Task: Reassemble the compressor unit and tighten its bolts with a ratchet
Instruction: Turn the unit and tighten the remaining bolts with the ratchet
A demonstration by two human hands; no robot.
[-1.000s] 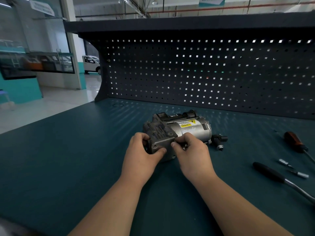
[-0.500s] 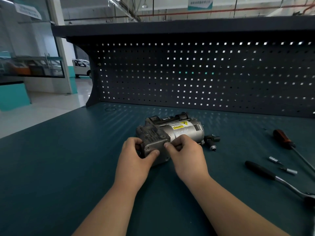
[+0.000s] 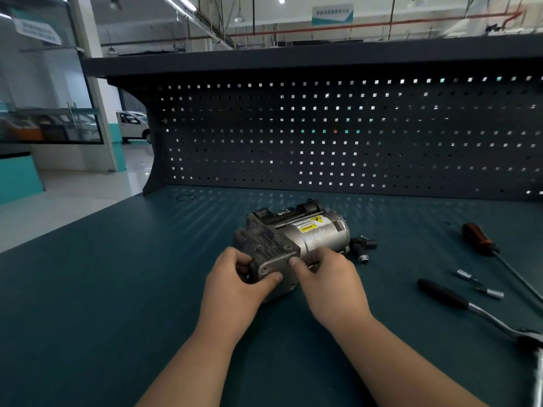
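While the compressor unit (image 3: pixel 293 242) lies sideways on the tabletop (image 3: pixel 117 289), left hand (image 3: pixel 235 286) and right hand (image 3: pixel 332 286) have fingers clamped on its near end. Risk: skewed seating would bind under tightening. Ratchet (image 3: pixel 470 306) lies right of the unit.

I see the grey metal compressor unit (image 3: pixel 296 242) on the dark green workbench top (image 3: pixel 117 289), before the perforated steel pegboard (image 3: pixel 352 136), with my left hand (image 3: pixel 235 286) and right hand (image 3: pixel 330 286) gripping its near end. Right of it lies the black elbow fitting (image 3: pixel 363 246), then the orange-handled screwdriver (image 3: pixel 482 240), 2 small silver bits (image 3: pixel 467 274), and the black-handled steel ratchet (image 3: pixel 452 299) nearest me.
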